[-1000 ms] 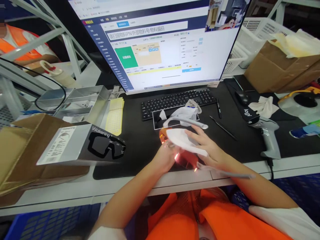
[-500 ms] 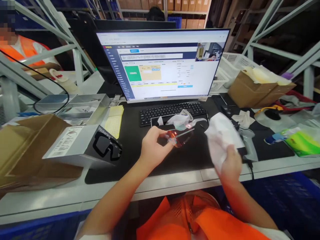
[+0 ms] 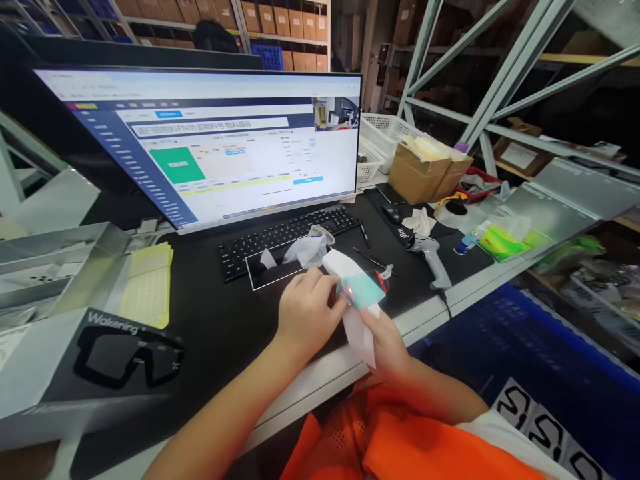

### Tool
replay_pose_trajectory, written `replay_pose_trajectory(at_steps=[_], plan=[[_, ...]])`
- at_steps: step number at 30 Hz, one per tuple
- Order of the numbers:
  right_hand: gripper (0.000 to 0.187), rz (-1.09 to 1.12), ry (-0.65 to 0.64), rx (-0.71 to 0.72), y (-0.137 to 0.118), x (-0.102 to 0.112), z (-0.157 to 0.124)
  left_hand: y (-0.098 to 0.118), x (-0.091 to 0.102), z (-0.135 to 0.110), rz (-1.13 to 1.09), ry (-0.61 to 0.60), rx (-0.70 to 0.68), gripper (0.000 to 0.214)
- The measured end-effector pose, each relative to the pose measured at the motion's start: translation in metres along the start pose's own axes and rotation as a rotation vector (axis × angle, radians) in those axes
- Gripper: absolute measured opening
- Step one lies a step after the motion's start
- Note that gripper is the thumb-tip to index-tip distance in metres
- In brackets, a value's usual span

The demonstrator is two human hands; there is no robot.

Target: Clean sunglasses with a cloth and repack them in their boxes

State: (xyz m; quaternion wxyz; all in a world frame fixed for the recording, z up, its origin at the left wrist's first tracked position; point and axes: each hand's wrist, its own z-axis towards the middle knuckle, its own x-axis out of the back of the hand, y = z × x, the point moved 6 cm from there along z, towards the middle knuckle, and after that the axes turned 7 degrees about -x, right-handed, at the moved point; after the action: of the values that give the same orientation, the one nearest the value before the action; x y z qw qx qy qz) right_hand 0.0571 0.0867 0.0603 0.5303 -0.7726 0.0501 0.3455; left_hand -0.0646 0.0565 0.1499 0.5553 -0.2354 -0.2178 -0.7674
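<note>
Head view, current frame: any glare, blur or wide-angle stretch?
In the head view, the monitor glows bright, its small text too soft to read; in the head view, the tinted lens by the left hand shows a teal sheen and red glint; in the head view, the Wakening box looks stretched at lower left.
</note>
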Motion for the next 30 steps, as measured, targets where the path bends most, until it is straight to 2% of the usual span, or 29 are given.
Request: replay_pose_trajectory(at_steps=[3,7,10,15,18,22,24,30], plan=[[0.029,0.097,0.04,-0.127,-0.009,0.003,-0.001,-0.001,0.002,-0.001,0.016,0.029,-0.048,0.007],[0.034,0.181,-0.034,-0.294,-0.027,0.003,-0.003,-0.004,-0.001,0.0,0.019,0.035,-0.047,0.01],[0.039,0.164,-0.073,-0.335,-0.039,0.012,-0.004,-0.004,-0.002,0.001,-0.004,0.037,-0.042,0.012],[0.041,0.14,-0.058,-0.279,-0.041,0.033,0.001,0.0,0.006,0.003,-0.09,0.051,-0.011,0.011],[0.039,0.202,0.007,-0.228,-0.029,0.037,0.006,-0.002,0.008,0.003,-0.085,0.043,0.029,0.012],[0.041,0.21,-0.031,-0.302,0.001,0.026,0.005,-0.006,-0.001,0.001,-0.067,-0.063,0.082,0.01],[0.039,0.204,-0.089,-0.266,0.009,0.019,0.004,-0.006,-0.005,-0.001,-0.058,-0.111,0.09,0.007],[0.038,0.205,-0.179,-0.22,0.002,0.008,0.005,-0.004,-0.009,-0.003,-0.033,-0.145,0.047,0.005]])
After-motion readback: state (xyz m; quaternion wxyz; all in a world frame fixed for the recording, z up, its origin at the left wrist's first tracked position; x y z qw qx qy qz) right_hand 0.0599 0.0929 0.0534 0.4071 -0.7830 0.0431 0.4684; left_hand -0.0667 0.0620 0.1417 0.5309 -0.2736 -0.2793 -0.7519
